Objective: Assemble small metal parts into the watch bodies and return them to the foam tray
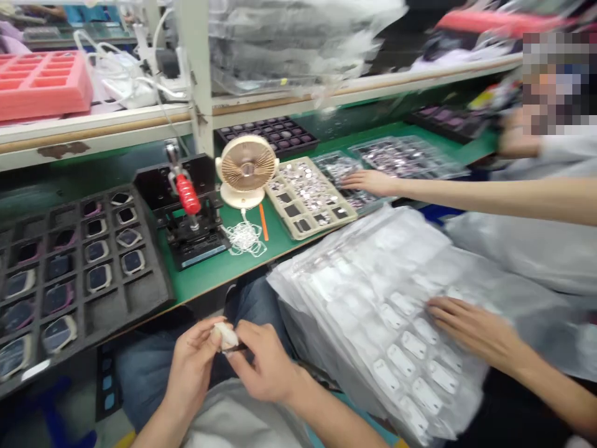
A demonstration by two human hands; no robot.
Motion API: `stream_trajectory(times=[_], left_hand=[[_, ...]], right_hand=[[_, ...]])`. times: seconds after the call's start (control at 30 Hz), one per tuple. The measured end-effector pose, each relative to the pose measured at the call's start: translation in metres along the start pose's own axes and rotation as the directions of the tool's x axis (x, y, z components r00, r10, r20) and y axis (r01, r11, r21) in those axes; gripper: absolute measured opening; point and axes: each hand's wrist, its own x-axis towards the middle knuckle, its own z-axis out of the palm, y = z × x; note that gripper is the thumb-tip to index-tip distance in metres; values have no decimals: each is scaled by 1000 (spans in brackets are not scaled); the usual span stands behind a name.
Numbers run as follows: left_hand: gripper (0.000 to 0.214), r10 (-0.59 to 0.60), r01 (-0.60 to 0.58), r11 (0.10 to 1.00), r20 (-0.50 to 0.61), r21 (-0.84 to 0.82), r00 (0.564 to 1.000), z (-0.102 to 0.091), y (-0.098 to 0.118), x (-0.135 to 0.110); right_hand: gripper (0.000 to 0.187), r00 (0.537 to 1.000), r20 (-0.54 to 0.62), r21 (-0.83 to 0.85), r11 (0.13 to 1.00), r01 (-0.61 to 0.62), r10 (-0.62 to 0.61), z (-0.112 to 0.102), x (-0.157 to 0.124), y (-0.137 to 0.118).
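Nearest, over the lap: L hand (191, 364) and R hand (267, 368) are meeting at the fingertips, both pinching a white bit (226, 336) between them. L thumb and fingers are closing round its left side. R thumb and forefinger are nipping its near-right end, where a thin dark sliver is showing, too blurred to ID. The bit is looking small, pale and crumpled, so prob. soft and v. light. It seems easy to squash or drop, so a fingertip pinch at the ends is looking like the right hold, not a full fist.

Near right: a co-worker's hand (469, 330) is lying flat, fingers spread, on a stack of clear sheets (373, 292) w/ white pieces in pockets. Near left: a black tray (144, 294) is holding watch faces in rows.

Mid bench: a press (189, 194) w/ a red handle is standing just right of the black tray, w/ a white cord (245, 238) and an orange pen (263, 222) lying beside it.

Farther: a fan (246, 167) is facing the camera. Right of it a beige tray (326, 227) is sitting, and the co-worker's other hand (368, 182) is resting just beyond it on clear trays of parts. Far left, a pink tray (41, 81) is sitting on the shelf.
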Motion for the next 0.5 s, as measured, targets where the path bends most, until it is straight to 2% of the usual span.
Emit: stream_trajectory(times=[0.07, 0.1, 0.13, 0.17, 0.2, 0.23, 0.27, 0.3, 0.33, 0.37, 0.43, 0.5], left_hand=[[36, 75, -85, 969, 53, 233, 996, -7, 0, 0], [38, 162, -189, 909, 103, 370, 981, -11, -1, 1], [41, 277, -329, 803, 177, 497, 944, -15, -1, 3], [43, 398, -484, 650, 281, 586, 873, -19, -1, 6], [45, 492, -627, 465, 406, 625, 770, -22, 0, 9], [46, 548, -739, 277, 531, 614, 646, -24, 1, 12], [49, 567, -814, 116, 635, 569, 524, -26, 2, 14], [53, 570, -859, -4, 707, 513, 419, -27, 3, 16], [58, 564, -880, -82, 750, 468, 346, -27, 5, 17], [62, 557, -889, -129, 774, 439, 301, -27, 6, 18], [65, 541, -895, -168, 798, 413, 266, -27, 9, 19], [65, 513, -904, -178, 820, 388, 251, -27, 10, 21]], right_hand=[[32, 993, 5, 184, 976, -114, 115, -4, 1, 2], [38, 978, 36, 315, 927, -204, 204, -7, 2, 4], [42, 953, 96, 439, 848, -298, 286, -10, 3, 7], [44, 923, 169, 535, 755, -380, 345, -13, 4, 10], [45, 896, 243, 594, 673, -440, 372, -15, 4, 13], [45, 871, 317, 626, 607, -489, 374, -16, 5, 16], [44, 845, 388, 638, 554, -534, 367, -17, 6, 18], [42, 816, 452, 644, 501, -579, 361, -17, 7, 19], [39, 780, 515, 653, 427, -626, 356, -17, 7, 19], [37, 743, 572, 657, 350, -668, 347, -17, 8, 19], [32, 693, 635, 645, 258, -719, 341, -17, 10, 19], [29, 687, 632, 630, 280, -725, 359, -16, 11, 18]])
